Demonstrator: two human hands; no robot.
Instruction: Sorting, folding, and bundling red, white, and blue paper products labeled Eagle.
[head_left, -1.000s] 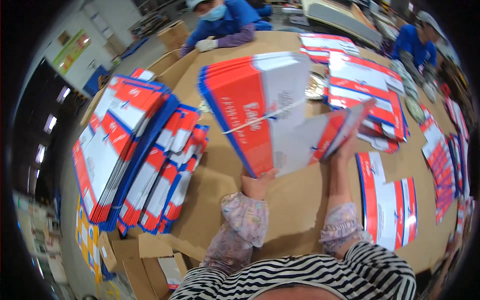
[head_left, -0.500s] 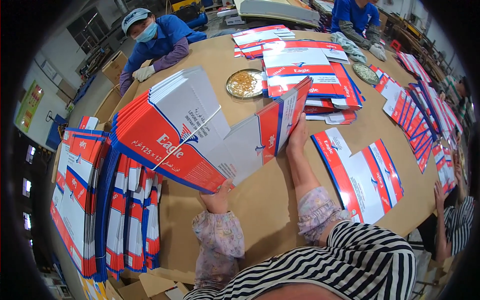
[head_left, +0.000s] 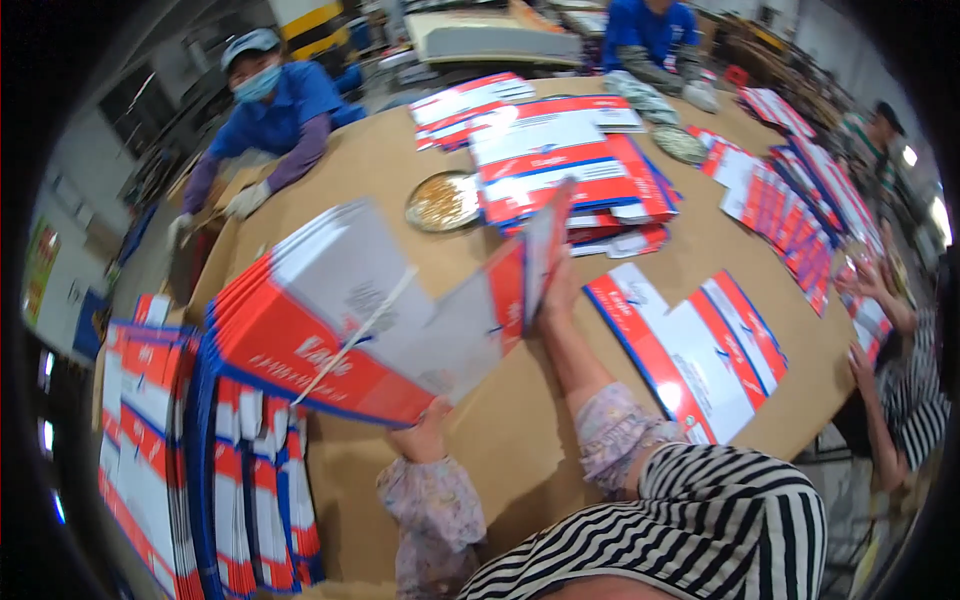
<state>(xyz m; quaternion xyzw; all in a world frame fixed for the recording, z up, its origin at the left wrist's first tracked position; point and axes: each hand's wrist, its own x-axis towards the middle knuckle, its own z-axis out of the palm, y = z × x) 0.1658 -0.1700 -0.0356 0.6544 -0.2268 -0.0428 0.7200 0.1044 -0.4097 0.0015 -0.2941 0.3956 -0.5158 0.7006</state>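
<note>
Both my hands hold up a bundle of flat, folded red, white and blue cartons [head_left: 300, 325] above the table. A pale band [head_left: 352, 342] runs round its left part. My left hand [head_left: 424, 436] grips the bundle's lower edge, its fingers partly hidden behind the cartons. At the right end, my right hand [head_left: 557, 292] is closed round the narrower, upright side of the cartons. On the table to the right of my right forearm lies a flat carton stack [head_left: 690, 350] with a notched upper edge.
Upright carton bundles [head_left: 150, 440] crowd the table's left edge. Past my hands are a carton pile [head_left: 545, 150], a round dish of tan bands [head_left: 443, 202] and a dish of pale bits [head_left: 680, 145]. Co-workers sit around the brown table [head_left: 370, 170]; more cartons [head_left: 780, 220] lie right.
The bundle has shifted slightly left and down in the picture, and its right end has turned more edge-on. The whole view has swung. The masked co-worker's arms have moved toward a box.
</note>
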